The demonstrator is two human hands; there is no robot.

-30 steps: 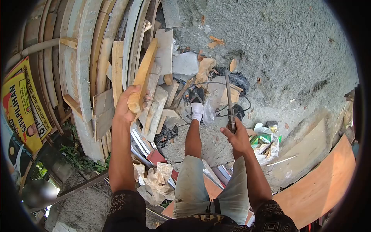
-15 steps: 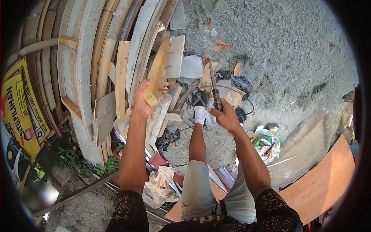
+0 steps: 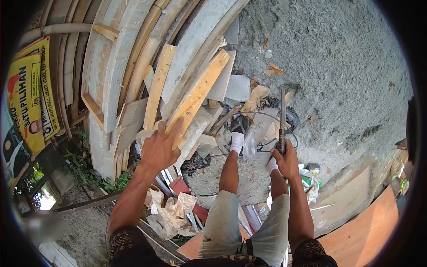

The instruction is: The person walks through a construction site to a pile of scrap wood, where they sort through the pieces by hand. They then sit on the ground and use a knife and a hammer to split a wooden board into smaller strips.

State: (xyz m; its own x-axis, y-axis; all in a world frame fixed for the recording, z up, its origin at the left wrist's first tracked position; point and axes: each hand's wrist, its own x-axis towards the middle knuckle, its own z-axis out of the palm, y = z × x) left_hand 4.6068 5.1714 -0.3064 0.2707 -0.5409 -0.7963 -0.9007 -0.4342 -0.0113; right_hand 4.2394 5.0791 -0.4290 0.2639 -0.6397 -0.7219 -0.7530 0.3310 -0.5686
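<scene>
My left hand (image 3: 161, 149) is spread flat, fingers apart, its fingertips at the lower end of a yellowish wooden plank (image 3: 199, 94). That plank lies slanted on a heap of offcuts and points up to the right. My right hand (image 3: 285, 160) is closed round the dark handle of a long metal blade tool (image 3: 282, 112), which points straight up over the rubble. My legs stand between the two hands, one foot in a white sock (image 3: 236, 141) and a dark sandal.
Long curved formwork boards (image 3: 116, 66) lean at the left beside a yellow poster (image 3: 31, 95). A black cable (image 3: 267, 116), plastic bags and crumpled paper (image 3: 171, 213) litter the concrete ground (image 3: 338, 66). A plywood sheet (image 3: 369, 227) lies at the lower right.
My left hand has let go of the yellowish plank and opened, and the plank now rests on the heap. My right hand has moved right and down with the tool, its blade upright.
</scene>
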